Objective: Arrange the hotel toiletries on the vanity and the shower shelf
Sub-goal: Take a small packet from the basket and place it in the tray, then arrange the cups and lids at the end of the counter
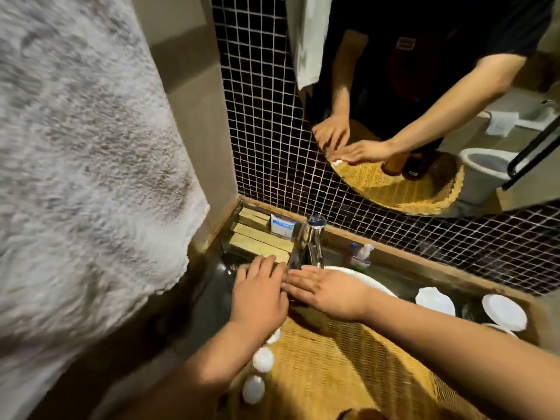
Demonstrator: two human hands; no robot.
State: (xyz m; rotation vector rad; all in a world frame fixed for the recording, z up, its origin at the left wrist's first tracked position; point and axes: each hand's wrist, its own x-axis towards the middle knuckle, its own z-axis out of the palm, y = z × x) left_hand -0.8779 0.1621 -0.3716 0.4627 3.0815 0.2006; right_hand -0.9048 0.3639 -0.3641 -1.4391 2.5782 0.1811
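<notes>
My left hand lies flat, palm down, fingers together, at the near edge of a clear tray holding yellow toiletry boxes. My right hand reaches in from the right, fingers extended, its tips touching the left hand in front of the chrome faucet. Whether either hand holds something is hidden beneath the palms. A woven bamboo tray sits over the basin under my arms. Small white round caps line its left edge. A blue-white packet stands behind the boxes.
A white towel hangs close at the left. A round mirror on black mosaic tile reflects my arms. Small bottles stand behind the white basin rim. White paper-covered cups sit at the right.
</notes>
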